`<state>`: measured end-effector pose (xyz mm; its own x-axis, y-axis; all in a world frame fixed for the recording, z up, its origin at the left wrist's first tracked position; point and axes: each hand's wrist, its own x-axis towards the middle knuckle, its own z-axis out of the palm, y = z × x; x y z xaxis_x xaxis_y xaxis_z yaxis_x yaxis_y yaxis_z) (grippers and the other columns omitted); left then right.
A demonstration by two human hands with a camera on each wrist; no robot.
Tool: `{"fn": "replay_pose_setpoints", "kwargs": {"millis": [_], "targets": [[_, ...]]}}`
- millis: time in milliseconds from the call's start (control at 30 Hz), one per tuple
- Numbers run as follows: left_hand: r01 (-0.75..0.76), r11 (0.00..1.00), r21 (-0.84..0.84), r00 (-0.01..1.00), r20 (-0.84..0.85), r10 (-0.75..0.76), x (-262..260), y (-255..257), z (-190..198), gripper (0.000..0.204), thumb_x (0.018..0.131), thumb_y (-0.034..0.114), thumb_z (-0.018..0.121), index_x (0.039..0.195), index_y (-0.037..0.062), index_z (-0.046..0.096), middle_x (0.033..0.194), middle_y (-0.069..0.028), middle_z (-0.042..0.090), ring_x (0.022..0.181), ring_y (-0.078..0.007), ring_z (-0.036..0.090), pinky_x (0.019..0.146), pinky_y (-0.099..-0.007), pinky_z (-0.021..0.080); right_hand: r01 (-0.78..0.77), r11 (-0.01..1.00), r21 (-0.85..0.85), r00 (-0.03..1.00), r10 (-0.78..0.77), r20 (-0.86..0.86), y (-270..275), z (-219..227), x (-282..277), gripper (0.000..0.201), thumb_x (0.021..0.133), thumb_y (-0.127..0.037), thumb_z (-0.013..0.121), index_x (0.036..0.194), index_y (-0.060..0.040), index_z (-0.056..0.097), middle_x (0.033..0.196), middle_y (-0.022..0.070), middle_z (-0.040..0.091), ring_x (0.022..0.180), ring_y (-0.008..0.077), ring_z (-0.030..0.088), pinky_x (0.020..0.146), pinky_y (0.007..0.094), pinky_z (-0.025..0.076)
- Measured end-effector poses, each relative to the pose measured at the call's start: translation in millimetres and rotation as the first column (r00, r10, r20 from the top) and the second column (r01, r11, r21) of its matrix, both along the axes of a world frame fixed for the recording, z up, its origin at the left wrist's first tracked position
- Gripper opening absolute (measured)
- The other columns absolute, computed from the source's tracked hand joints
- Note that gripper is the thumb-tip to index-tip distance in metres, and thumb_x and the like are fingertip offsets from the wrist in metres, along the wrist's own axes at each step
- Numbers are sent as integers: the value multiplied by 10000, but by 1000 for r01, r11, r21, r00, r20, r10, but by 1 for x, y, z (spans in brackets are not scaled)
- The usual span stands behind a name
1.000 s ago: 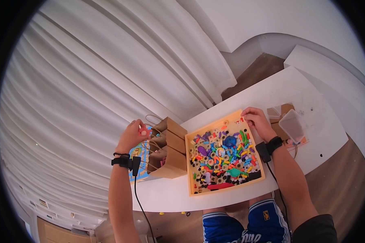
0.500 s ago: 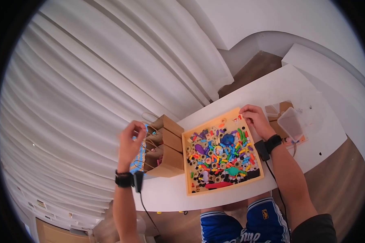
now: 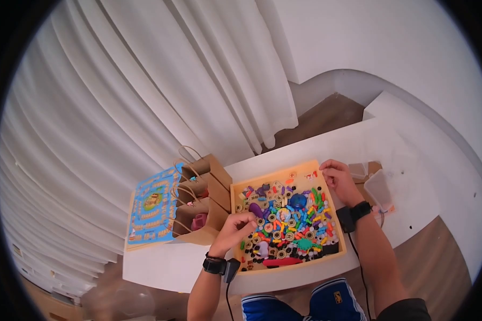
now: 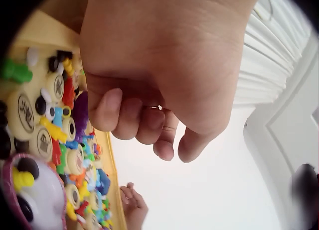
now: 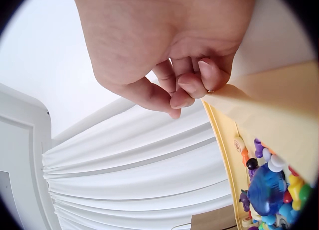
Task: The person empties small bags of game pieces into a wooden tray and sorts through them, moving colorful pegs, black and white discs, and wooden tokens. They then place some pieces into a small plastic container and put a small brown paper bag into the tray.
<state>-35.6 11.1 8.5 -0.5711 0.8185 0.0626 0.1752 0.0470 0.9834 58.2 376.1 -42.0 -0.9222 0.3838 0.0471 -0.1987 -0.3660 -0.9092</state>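
The left hand (image 3: 234,232) is held above the left rim of a shallow square tray (image 3: 273,176) made of pale, smooth wood. Its fingers are loosely bent, a narrow gap is left between thumb and forefinger, and the hand is seen to be released. The right hand (image 3: 340,182) is placed at the tray's far right corner, its fingers softly curled beside the rim; it too is seen to be released, though whether the wood is touched cannot be told.

The tray is set on a white table (image 3: 160,262), in front of the person. It is strewn with glossy plastic pegs, round wooden discs (image 4: 25,113) engraved with dark characters, a translucent blue dome-like piece (image 3: 298,201), a smooth purple oval (image 3: 256,209), a jagged green piece (image 3: 305,244) and a long red piece (image 3: 282,262). By the left hand's view, a yellow peg and black pieces are held in a lilac dish (image 4: 42,195) with a pink rim.

Just left of the tray, brown kraft-paper bags (image 3: 219,192) with thin looped handles are stood in a row; a pink object (image 3: 198,221) is contained in the nearest. Beyond them a blue printed board (image 3: 154,200) is laid flat. To the right, a clear plastic box (image 3: 378,190) is placed. Behind, a white curtain (image 3: 118,80) is hung in deep folds.
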Motion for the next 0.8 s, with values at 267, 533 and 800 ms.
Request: {"fn": "replay_pose_setpoints", "kwargs": {"millis": [267, 533, 800], "targets": [[173, 974, 148, 970, 147, -195, -17, -14, -23, 278, 1011, 176, 669, 803, 13, 583, 744, 41, 488, 673, -47, 418, 587, -248, 324, -21, 999, 38, 999, 20, 26, 1, -2, 2, 103, 940, -57, 613, 1018, -22, 670, 739, -50, 525, 658, 38, 443, 597, 209, 339], [242, 955, 170, 961, 92, -260, -15, -17, -14, 237, 947, 121, 698, 780, 4, 578, 710, 50, 466, 663, -49, 387, 587, -261, 288, -15, 863, 505, 994, -41, 101, -22, 44, 10, 116, 933, -32, 638, 1035, -31, 694, 891, -9, 635, 812, 87, 584, 745, 252, 455], [244, 933, 263, 962, 52, -267, -15, -17, -22, 274, 936, 110, 663, 722, 1, 533, 658, 30, 446, 630, -51, 381, 572, -268, 288, -361, 95, 928, 905, 278, 323, -150, 92, -30, 294, 903, -120, 736, 1175, -29, 674, 1108, 133, 664, 1030, 313, 661, 913, 410, 537]]}}
